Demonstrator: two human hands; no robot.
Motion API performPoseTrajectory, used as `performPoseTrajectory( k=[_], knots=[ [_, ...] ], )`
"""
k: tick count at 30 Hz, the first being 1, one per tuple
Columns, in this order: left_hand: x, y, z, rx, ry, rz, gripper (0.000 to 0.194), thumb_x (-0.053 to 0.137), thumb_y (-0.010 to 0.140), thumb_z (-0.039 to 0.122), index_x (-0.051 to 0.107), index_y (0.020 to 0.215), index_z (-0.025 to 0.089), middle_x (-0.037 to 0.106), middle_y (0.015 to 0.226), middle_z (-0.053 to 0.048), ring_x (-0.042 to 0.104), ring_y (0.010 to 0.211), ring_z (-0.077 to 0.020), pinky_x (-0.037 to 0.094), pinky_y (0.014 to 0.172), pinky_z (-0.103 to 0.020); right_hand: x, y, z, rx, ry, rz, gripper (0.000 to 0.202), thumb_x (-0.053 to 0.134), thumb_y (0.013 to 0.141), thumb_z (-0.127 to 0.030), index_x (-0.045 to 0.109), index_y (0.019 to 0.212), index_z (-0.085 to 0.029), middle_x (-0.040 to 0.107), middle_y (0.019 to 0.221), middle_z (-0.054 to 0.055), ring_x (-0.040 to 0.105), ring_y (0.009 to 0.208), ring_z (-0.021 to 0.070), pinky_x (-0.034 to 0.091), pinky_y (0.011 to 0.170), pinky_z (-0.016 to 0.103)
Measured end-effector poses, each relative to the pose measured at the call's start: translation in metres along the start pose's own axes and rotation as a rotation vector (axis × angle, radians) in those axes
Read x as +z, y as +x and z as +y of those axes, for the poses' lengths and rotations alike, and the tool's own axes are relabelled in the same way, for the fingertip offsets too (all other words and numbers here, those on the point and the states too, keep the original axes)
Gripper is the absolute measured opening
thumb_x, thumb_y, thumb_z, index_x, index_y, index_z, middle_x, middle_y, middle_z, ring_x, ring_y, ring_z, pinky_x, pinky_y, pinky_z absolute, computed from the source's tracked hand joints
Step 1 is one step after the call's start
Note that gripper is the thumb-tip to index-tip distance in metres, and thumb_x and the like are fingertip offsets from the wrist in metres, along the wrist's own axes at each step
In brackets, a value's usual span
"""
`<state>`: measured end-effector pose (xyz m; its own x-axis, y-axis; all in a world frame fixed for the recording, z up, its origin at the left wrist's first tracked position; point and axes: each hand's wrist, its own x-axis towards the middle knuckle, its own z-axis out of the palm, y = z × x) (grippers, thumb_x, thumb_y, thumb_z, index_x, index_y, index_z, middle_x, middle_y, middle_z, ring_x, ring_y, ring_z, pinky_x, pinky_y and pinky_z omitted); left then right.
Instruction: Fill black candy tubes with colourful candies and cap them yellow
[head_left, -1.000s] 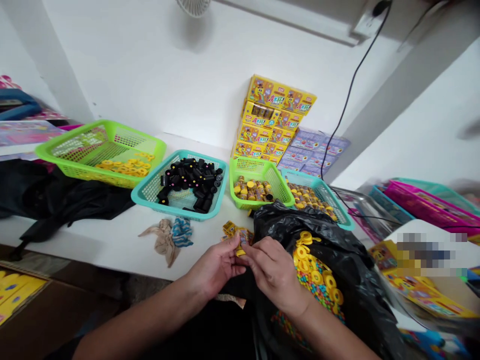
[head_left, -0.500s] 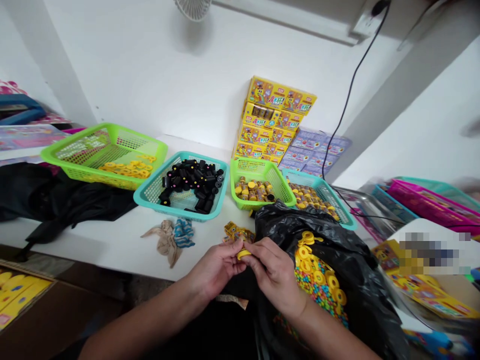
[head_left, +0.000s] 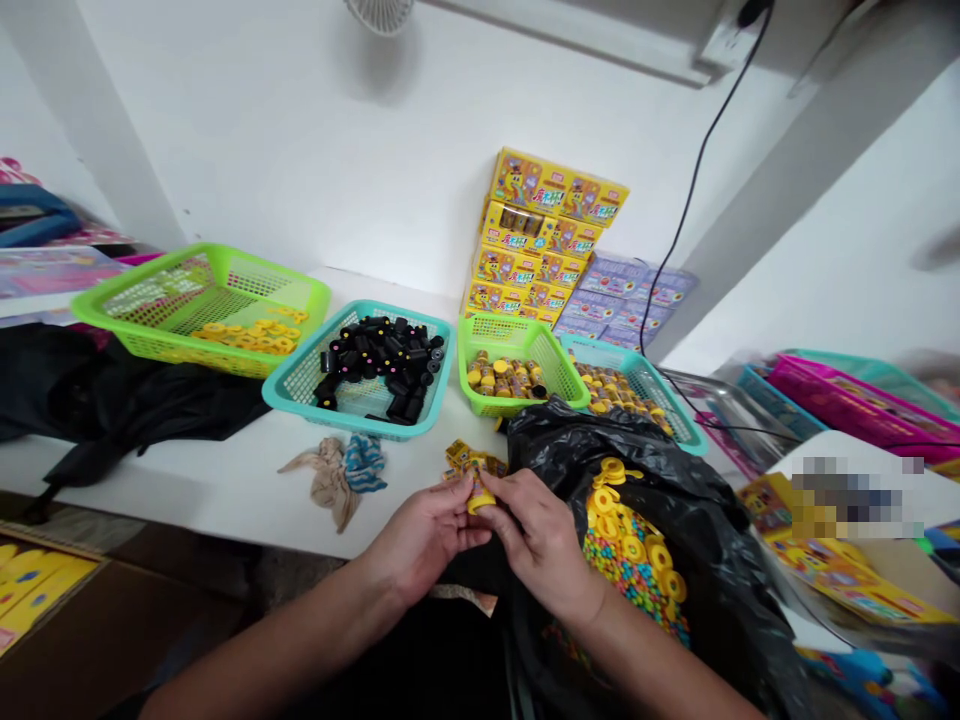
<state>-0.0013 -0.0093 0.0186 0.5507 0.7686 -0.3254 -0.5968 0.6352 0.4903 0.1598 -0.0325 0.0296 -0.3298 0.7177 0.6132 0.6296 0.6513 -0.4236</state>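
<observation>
Left hand (head_left: 424,535) and right hand (head_left: 536,540) pinch one small yellow tube (head_left: 480,497) | filled tubes in green basket (head_left: 517,335) (some done) | black bag (head_left: 675,520) still full

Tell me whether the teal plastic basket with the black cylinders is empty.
No: the teal plastic basket holds a pile of small black cylinders.

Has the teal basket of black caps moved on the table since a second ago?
No. The teal basket keeps its place between the large green basket and small green basket; only the camera shifted.
</observation>
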Motion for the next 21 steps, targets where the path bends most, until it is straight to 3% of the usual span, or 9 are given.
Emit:
performPoseTrajectory(
  k=[5,14,21],
  knots=[
    [0.002,0.002,0.004,0.041,0.028,0.055,0.021,0.073,0.080,0.030,0.069,0.084,0.010,0.064,0.073,-0.003,0.058,0.061,-0.0101,0.046,0.057,-0.020,0.001,0.006,-0.001,-0.036,-0.022,-0.027,0.032,0.056,0.091,-0.014,0.060,0.122,-0.022,0.068,0.086,0.007,0.061,0.079,0.0197,0.054,0.071,0.036],
    [0.005,0.002,-0.001,0.046,-0.002,0.111,0.020,0.076,0.076,0.026,0.064,0.081,0.011,0.065,0.073,-0.003,0.061,0.063,-0.0104,0.046,0.060,-0.020,0.001,0.010,-0.005,-0.005,0.017,0.012,0.015,0.054,0.091,-0.013,0.067,0.094,-0.021,0.062,0.069,0.002,0.058,0.066,0.0167,0.049,0.061,0.030],
    [0.005,0.004,0.003,0.136,-0.066,0.182,0.021,0.078,0.070,0.012,0.058,0.079,0.015,0.068,0.077,-0.002,0.064,0.065,-0.0125,0.048,0.058,-0.022,-0.005,0.010,-0.010,0.033,-0.065,-0.056,0.021,0.063,0.089,-0.024,0.062,0.109,-0.018,0.066,0.086,0.007,0.062,0.079,0.0200,0.053,0.069,0.033]
  ],
)
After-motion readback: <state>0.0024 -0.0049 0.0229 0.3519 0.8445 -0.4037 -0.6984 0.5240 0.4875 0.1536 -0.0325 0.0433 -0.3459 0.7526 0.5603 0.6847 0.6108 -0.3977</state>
